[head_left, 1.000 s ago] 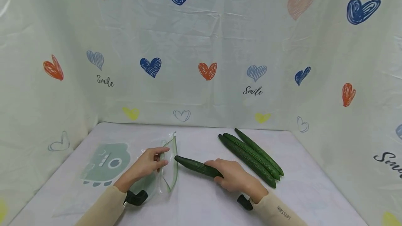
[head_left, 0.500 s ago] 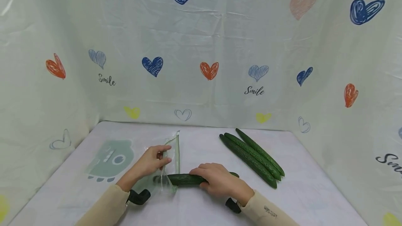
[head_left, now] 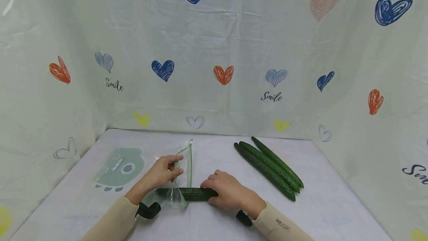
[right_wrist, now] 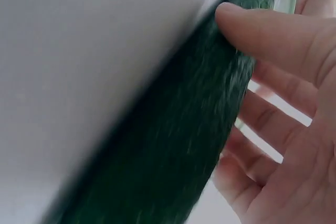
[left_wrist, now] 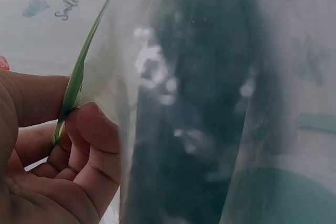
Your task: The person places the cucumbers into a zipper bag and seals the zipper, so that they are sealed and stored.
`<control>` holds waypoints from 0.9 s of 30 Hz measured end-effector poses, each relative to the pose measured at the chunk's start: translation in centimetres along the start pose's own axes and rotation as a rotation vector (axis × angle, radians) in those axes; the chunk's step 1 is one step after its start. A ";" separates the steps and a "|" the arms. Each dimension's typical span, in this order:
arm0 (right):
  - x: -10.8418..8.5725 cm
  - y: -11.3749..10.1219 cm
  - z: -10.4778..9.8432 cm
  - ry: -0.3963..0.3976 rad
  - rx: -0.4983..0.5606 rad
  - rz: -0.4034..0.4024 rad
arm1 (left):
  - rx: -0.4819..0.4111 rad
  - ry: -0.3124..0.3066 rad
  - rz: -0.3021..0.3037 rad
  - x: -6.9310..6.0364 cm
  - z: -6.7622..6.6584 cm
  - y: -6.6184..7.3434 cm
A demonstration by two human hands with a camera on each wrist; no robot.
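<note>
A clear zip bag with a green-edged mouth and a pale green printed figure lies on the left of the table. My left hand pinches its rim between thumb and fingers, seen close in the left wrist view at the green edge. One dark green cucumber lies level, its left part inside the bag, blurred behind the film in the left wrist view. My right hand grips this cucumber near its right end. In the right wrist view the thumb lies along one side of the cucumber and the fingers along the other.
Three more cucumbers lie side by side at the back right of the white table. A white curtain printed with hearts hangs behind and along both sides.
The cucumber has moved left and down, from its tip at the bag's mouth to well inside. My right hand has moved left with it; the left hand keeps its pinch on the rim.
</note>
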State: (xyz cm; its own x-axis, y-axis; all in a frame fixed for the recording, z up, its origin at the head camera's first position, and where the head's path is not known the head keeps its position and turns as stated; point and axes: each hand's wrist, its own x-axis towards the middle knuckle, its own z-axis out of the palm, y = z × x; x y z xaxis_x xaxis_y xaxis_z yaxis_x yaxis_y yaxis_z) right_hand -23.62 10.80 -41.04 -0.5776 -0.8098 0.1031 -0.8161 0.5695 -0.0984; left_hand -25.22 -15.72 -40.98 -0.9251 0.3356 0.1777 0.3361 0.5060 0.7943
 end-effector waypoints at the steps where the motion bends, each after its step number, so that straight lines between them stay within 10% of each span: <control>1: -0.3 0.2 -0.1 0.000 0.001 0.018 | 0.000 -0.002 0.000 0.0 0.0 0.0; 10: -3.3 2.3 -0.6 -0.054 0.088 0.193 | 0.001 -0.008 -0.009 0.1 0.1 -0.2; 27: -1.6 1.9 -0.1 0.051 0.121 0.089 | -0.013 0.007 -0.003 0.0 -0.1 0.1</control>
State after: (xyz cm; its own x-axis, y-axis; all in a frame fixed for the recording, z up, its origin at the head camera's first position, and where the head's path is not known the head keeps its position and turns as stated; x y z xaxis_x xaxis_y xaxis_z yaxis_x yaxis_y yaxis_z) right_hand -24.25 13.16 -41.25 -0.6507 -0.7465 0.1389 -0.7546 0.6155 -0.2274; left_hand -25.18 -15.74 -40.86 -0.9275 0.3280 0.1792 0.3308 0.4971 0.8022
